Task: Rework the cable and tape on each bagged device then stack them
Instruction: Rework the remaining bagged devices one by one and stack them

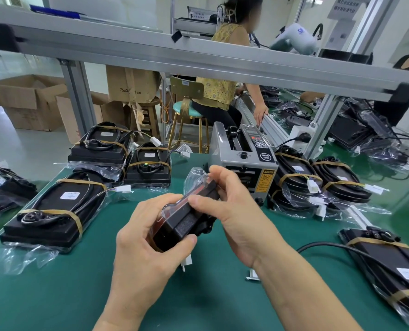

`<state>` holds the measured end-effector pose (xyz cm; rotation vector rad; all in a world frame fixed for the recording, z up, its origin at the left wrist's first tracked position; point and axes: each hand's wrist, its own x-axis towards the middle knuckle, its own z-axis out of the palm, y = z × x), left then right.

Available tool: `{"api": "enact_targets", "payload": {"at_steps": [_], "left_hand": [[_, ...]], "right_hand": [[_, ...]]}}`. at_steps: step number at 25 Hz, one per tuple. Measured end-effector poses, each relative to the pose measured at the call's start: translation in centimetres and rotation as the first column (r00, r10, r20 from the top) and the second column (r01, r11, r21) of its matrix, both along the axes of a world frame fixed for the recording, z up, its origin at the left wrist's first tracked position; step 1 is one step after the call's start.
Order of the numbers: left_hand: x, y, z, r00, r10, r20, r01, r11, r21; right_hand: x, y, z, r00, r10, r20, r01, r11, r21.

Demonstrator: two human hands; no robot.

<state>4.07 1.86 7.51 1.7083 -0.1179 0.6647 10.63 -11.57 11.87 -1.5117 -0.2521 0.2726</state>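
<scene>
Fingers (199, 199) of the right hand (236, 211) are curled over the upper edge of a black, flat device in a clear plastic bag (186, 218), pinching at the film near its top. The left hand (148, 237) grips the same bagged device from below, thumb across its near face. The device is held on edge above the green table (55, 295), centre of frame, clear of the surface. A small white connector (187, 261) hangs beneath it.

Lower left lies a taped, bagged unit with coiled black cable (53, 211); stacked units (318, 180) sit at right beside the grey tape dispenser machine (244, 161).

Risks, as judged: the slick film could slip in the grip and drop the device onto the table; the dangling connector could snag; a hard pull at the bag could tear it.
</scene>
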Motion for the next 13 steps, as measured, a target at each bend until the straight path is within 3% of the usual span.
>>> {"api": "enact_targets", "payload": {"at_steps": [5,7,10,13], "left_hand": [[-0.3,0.8,-0.3,0.999,-0.03,0.012,0.031,0.996,-0.079],[-0.2,1.0,-0.3,0.998,-0.061,0.012,0.062,0.994,-0.085],[0.0,2.0,-0.5,0.993,-0.115,0.023,0.116,0.988,-0.106],[-0.1,3.8,-1.1,0.99,-0.12,0.078,0.14,0.918,-0.372]], "right_hand": [[0.5,0.1,0.1,0.997,0.08,0.021,-0.079,0.996,-0.042],[1.2,0.3,0.4,0.997,0.048,-0.053,-0.047,0.999,0.022],[2.2,0.0,-0.2,1.0,0.01,-0.004,-0.01,1.0,0.003],[2.6,-1.9,-1.7,0.977,0.204,0.064,-0.2,0.978,-0.061]]}}
